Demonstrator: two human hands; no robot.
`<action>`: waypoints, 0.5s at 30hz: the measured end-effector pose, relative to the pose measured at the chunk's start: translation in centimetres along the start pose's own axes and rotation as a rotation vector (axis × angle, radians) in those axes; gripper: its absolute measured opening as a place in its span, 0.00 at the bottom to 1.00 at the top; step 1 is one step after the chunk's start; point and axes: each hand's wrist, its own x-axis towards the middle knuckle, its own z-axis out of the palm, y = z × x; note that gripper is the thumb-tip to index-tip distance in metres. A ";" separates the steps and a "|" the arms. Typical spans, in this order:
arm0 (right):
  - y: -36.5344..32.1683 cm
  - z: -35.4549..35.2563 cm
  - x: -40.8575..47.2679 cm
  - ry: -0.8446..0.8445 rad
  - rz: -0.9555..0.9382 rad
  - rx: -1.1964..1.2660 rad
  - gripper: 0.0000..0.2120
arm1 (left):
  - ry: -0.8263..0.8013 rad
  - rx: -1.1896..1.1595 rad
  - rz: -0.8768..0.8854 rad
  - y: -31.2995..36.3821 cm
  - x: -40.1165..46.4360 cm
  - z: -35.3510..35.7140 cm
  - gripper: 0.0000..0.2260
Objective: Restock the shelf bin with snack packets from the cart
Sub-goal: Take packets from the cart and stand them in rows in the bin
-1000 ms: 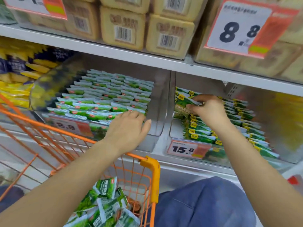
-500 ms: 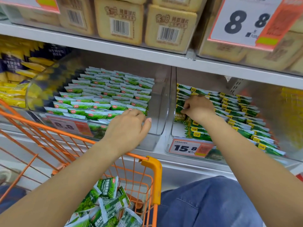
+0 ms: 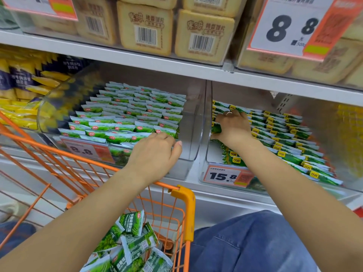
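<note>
Hands [image 3: 232,125] split: right pinching dark-green packets [image 3: 216,128] in right shelf bin [image 3: 206,146], left [image 3: 155,154] relaxed on left bin [image 3: 188,150] rim; tidying step judged; next, fetch loose snack packets [image 3: 131,222] from orange cart [image 3: 183,195].

Lighting: bright, even, diffuse store light; source not visible. Shadows: soft only, under the upper shelf [image 3: 176,67] at 12 o'clock. Glare: pale sheen on the clear bin wall [image 3: 193,122] at centre. Blur: slight overall softness, stronger on the yellow packets [image 3: 21,114] at 9 o'clock and at 3 o'clock. Distortion: wide-angle bowing of shelf lines toward the edges.
</note>
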 end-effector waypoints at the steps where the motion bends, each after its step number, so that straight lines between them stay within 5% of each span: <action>1: -0.1 0.1 0.1 0.013 -0.012 -0.018 0.27 | -0.001 0.003 0.006 0.0 0.0 0.0 0.28; 7: 0.3 -0.8 -1.0 0.023 0.003 0.090 0.26 | 0.010 -0.088 0.061 -0.5 0.5 -0.2 0.20; 11: 0.9 -3.9 -5.4 0.357 0.010 0.531 0.12 | 0.148 -0.161 0.186 -2.3 -2.6 -2.9 0.15; 15: -1.4 -5.8 -12.7 0.556 -0.183 0.885 0.15 | 0.158 -0.102 0.263 -6.3 -8.9 -5.9 0.12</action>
